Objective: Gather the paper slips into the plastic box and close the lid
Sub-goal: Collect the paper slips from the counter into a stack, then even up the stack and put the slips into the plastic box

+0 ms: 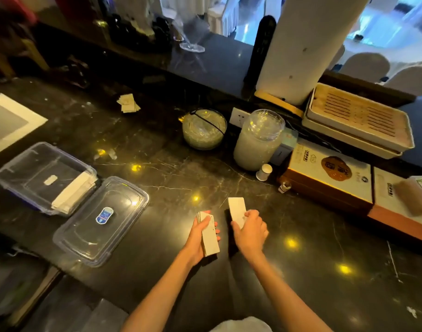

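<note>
While I watch from the head camera, my left hand (200,232) has its grip closed around a thick stack of paper slips (208,236), thumb across the top and fingers curled under the far edge, held just above the dark marble counter (171,178). My right hand (249,232) pinches a smaller bundle of slips (237,210) between thumb and fingers, its free end pointing away from me; the two bundles are near each other but apart.

The plastic box (43,176) sits open on the counter to my left, with a layer of slips (73,192) already lying against its right-hand wall. Its clear lid (102,221) lies flat just beside it, touching or nearly touching the box's near corner, a blue-and-white sticker at its centre.

Further back on the counter a few loose slips (128,103) lie in a small untidy pile, well apart from the box. A glass bowl (204,128) and a wrapped stack of clear cups (259,140) stand beyond my hands.
</note>
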A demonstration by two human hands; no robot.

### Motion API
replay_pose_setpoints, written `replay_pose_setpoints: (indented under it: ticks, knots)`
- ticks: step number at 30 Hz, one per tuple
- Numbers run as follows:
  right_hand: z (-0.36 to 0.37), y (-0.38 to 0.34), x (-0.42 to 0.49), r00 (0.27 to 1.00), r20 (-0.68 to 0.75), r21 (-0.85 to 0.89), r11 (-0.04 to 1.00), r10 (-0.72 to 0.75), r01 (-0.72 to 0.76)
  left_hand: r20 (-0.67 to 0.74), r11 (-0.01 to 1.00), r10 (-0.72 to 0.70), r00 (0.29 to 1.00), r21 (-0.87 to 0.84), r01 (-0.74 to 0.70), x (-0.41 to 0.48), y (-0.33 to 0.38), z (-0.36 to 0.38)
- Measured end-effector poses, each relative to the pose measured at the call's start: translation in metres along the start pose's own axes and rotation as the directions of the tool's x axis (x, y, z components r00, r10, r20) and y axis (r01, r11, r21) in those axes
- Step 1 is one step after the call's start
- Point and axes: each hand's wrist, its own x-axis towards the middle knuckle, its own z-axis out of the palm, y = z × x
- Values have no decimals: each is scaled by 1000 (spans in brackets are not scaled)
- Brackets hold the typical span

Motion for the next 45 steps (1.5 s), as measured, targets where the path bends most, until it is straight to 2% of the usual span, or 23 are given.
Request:
replay_pose_setpoints:
  ticks: [3,6,9,12,16,20,23,26,28,32,36,39,43,45]
  knots:
    - [6,-27,-37,998,-18,116,992,-55,57,7,999,-1,1000,32,1,-16,12,-7]
    - [9,-45,-83,998,7,159,985,-66,64,64,999,-6,998,41,3,-41,17,-29]
    - [18,-61,-130,995,32,207,975,-95,86,55,997,-24,998,68,21,-60,22,-59]
    - [26,-84,-161,985,65,202,969,-161,145,75,991,0,997,134,-10,-75,41,-73]
    - [49,-110,-207,979,94,207,965,-181,159,83,993,22,996,116,-32,-102,43,-109]
    - [67,-130,-236,983,87,220,965,-164,141,59,988,97,994,119,-103,-119,54,-140]
    - [78,-139,-259,988,104,253,964,-110,81,93,988,72,993,130,-83,-126,55,-161]
    - [87,-144,-284,995,83,323,946,-56,26,153,955,53,987,283,-95,-137,57,-179]
    - [92,-150,-300,997,68,353,936,-27,1,184,952,16,983,298,-71,-147,62,-188]
    - [107,-174,-343,997,73,359,933,-14,-13,151,952,-59,987,305,10,-171,74,-221]
    - [113,-204,-365,994,90,358,934,-57,21,123,924,-65,990,383,13,-186,96,-241]
    - [117,-227,-376,994,96,390,921,-54,12,149,935,-81,986,354,24,-201,111,-259]
    - [125,-251,-392,983,145,420,907,-108,38,154,951,3,988,305,-50,-218,134,-283]
    - [128,-261,-395,964,217,390,919,-156,61,115,961,65,991,260,-93,-230,140,-294]
